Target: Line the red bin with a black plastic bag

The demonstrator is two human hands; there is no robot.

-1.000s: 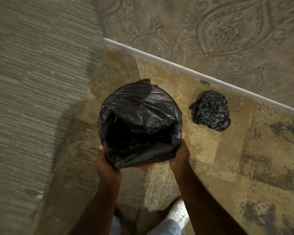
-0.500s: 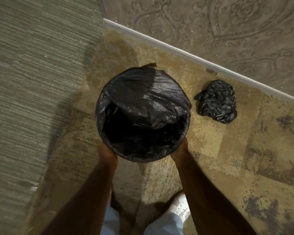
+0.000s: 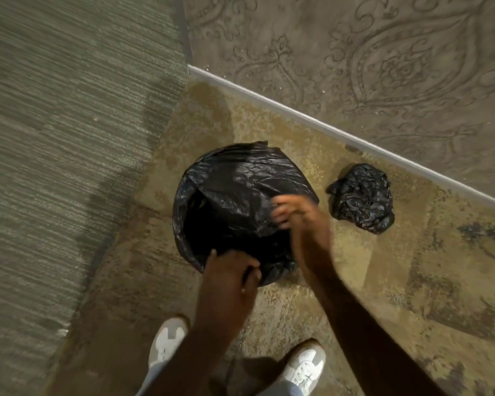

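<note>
A black plastic bag [image 3: 240, 178] is stretched over the round bin on the floor and hides the bin's red wall completely. Its far part lies folded across the mouth, and the near part opens into a dark hollow. My left hand [image 3: 232, 270] is closed on the bag at the near rim. My right hand [image 3: 292, 212] is blurred over the right side of the mouth, fingers spread against the folded plastic; whether it grips the plastic is unclear.
A second black bag [image 3: 362, 198] lies crumpled on the patterned carpet right of the bin. A white skirting [image 3: 326, 127] and patterned wall run diagonally behind. A striped grey wall is on the left. My white shoes [image 3: 166, 344] stand just in front.
The bin went down from my hands to the floor. My left hand moved onto the near rim of the bag, and my right hand rose over the bin's mouth onto the folded plastic.
</note>
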